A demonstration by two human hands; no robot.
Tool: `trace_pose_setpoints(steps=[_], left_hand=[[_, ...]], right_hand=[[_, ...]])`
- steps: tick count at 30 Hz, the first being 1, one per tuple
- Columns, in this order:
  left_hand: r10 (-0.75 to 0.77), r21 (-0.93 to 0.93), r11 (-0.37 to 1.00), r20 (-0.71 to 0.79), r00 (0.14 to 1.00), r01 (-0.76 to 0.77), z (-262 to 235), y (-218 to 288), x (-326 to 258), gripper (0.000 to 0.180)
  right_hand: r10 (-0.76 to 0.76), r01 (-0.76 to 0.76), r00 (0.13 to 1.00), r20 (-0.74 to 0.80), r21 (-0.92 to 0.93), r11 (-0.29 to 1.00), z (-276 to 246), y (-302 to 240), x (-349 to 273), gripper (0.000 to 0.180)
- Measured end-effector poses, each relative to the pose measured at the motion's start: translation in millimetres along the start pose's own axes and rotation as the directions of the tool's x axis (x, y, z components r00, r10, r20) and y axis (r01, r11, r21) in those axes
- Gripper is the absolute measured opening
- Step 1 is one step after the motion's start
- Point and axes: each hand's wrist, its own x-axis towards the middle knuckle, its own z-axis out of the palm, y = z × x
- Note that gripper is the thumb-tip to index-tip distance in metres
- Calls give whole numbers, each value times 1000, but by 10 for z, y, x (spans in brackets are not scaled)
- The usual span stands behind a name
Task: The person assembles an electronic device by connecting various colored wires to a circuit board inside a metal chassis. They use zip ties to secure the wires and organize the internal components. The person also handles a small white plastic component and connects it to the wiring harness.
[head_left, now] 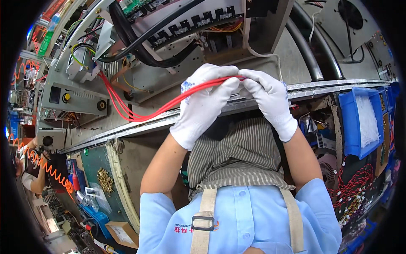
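Observation:
Both my hands wear white gloves and meet above the near edge of the metal bench. A bundle of red cables (163,108) runs from the opened machine chassis (169,78) on the left, sags, then rises across my left glove. With thumb and fingers pinched, my left hand (205,95) grips the cables close to their end. Right beside it, my right hand (267,95) has its fingertips closed at the cable end. The tips themselves are mostly hidden between my fingers.
A grey panel with a yellow knob (78,99) stands left. On the right are a blue bin (363,122) of white strips and red wire bundles (355,182). Orange coiled hose (48,167), brass screws (105,180) and another person (36,169) appear at left.

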Motion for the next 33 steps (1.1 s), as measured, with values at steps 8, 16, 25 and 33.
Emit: trace_pose_setpoints(steps=[8,16,25,33], left_hand=[[16,12,1000,104,994,-17,-76,114,123,20],[-220,-307,923,77,972,233,-29,-1,108,20],[-241,78,970,145,960,232,-78,32,476,14],[107,714,693,-235,966,97,-176,-981,900,29]], right_hand=[[74,-138,975,212,304,943,-170,-87,158,38],[161,-202,966,201,204,958,69,-99,198,17],[-183,176,980,-79,-92,980,158,163,424,19],[-887,421,446,-118,-847,325,-395,27,871,43]])
